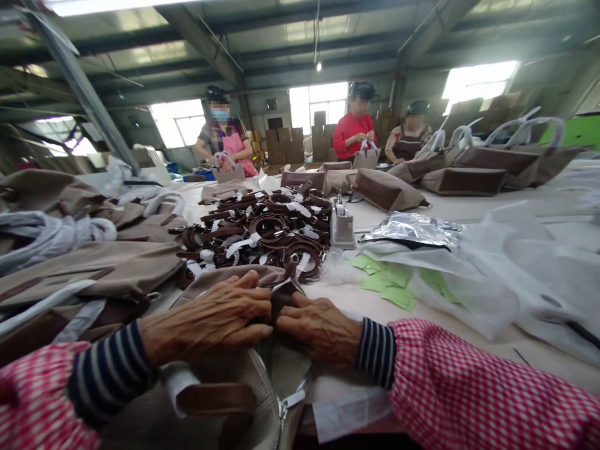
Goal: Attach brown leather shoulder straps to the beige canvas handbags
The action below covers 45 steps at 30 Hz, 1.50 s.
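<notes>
A taupe ribbed handbag [229, 369] lies in front of me with its zipper [281, 406] undone. My left hand [215, 317] is on the bag's left side, fingers bent over fabric near the opening and thumb pointing right. My right hand [321, 326] is closed at the far end of the opening, its fingers curled on a dark piece there. Their tips are partly hidden. Beneath my left wrist is a brown leather handle [215, 398] with white wrapping. Just beyond the bag lies a heap of coiled brown straps [269, 228] with buckles and white wrapping.
Taupe bags with wrapped handles [126, 265] are piled at left; more bags [473, 178] stand back right. Right of the straps are a small grey-white holder [342, 228], green paper pieces [387, 281], silver foil [412, 230] and clear plastic [497, 275]. Several co-workers [354, 134] stand across the table.
</notes>
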### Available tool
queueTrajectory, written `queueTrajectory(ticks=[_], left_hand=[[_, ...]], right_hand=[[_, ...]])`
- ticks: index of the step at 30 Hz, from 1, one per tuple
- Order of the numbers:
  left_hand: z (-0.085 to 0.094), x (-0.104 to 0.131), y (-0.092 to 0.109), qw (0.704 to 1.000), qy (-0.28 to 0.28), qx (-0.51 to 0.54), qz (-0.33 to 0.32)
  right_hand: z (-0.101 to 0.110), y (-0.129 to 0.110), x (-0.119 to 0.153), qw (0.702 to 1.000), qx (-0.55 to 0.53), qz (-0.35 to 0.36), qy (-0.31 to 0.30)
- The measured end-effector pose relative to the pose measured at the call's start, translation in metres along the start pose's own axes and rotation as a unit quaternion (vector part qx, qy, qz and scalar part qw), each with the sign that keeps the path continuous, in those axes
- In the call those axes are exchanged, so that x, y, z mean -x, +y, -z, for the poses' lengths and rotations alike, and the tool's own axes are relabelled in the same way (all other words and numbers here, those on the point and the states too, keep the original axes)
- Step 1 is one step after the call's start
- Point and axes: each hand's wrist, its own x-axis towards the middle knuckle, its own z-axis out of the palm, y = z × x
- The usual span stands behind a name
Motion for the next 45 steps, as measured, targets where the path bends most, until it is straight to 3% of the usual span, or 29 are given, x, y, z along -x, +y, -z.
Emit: queueTrajectory(ticks=[3, 6, 9, 12, 14, 17, 20, 23, 26, 30, 34, 38, 42, 45], left_hand=[[-0.005, 0.01, -0.003, 0.997, -0.044, 0.067, -0.01], [-0.031, 0.018, -0.005, 0.999, 0.023, 0.029, 0.005], [-0.055, 0.023, -0.004, 0.996, 0.086, -0.01, 0.031], [-0.06, 0.024, -0.001, 0.994, 0.1, -0.008, 0.031], [-0.057, 0.023, 0.0, 0.994, 0.101, -0.006, 0.031], [-0.053, 0.021, 0.0, 0.994, 0.099, -0.006, 0.036], [-0.056, 0.021, -0.001, 0.994, 0.095, -0.001, 0.047], [-0.058, 0.022, -0.002, 0.995, 0.092, -0.003, 0.046], [-0.058, 0.022, -0.002, 0.994, 0.097, 0.002, 0.049], [-0.057, 0.021, -0.001, 0.993, 0.101, 0.026, 0.063], [-0.056, 0.02, -0.002, 0.991, 0.106, 0.044, 0.067], [-0.057, 0.02, -0.004, 0.991, 0.113, 0.041, 0.059], [-0.059, 0.021, -0.005, 0.993, 0.11, 0.029, 0.039], [-0.06, 0.022, -0.004, 0.992, 0.114, 0.04, 0.048]], right_hand=[[0.002, 0.0, -0.003, 1.0, -0.016, 0.005, -0.006], [0.011, 0.003, -0.002, 0.998, -0.065, 0.026, 0.003], [0.03, 0.01, 0.018, 0.991, -0.114, 0.033, 0.056], [0.053, 0.023, 0.052, 0.983, -0.059, -0.074, 0.156], [0.062, 0.033, 0.072, 0.974, 0.034, -0.14, 0.176], [0.059, 0.046, 0.087, 0.971, 0.161, -0.146, 0.104], [0.044, 0.055, 0.085, 0.963, 0.238, -0.126, 0.029], [0.035, 0.058, 0.081, 0.958, 0.26, -0.117, 0.016], [0.039, 0.052, 0.088, 0.973, 0.194, -0.119, 0.045], [0.048, 0.026, 0.118, 0.985, 0.055, -0.142, 0.078], [0.05, -0.001, 0.155, 0.977, -0.062, -0.194, 0.063], [0.062, -0.005, 0.176, 0.944, -0.189, -0.27, 0.014], [0.086, 0.015, 0.158, 0.899, -0.21, -0.38, 0.053], [0.09, 0.034, 0.123, 0.918, -0.126, -0.365, 0.088]])
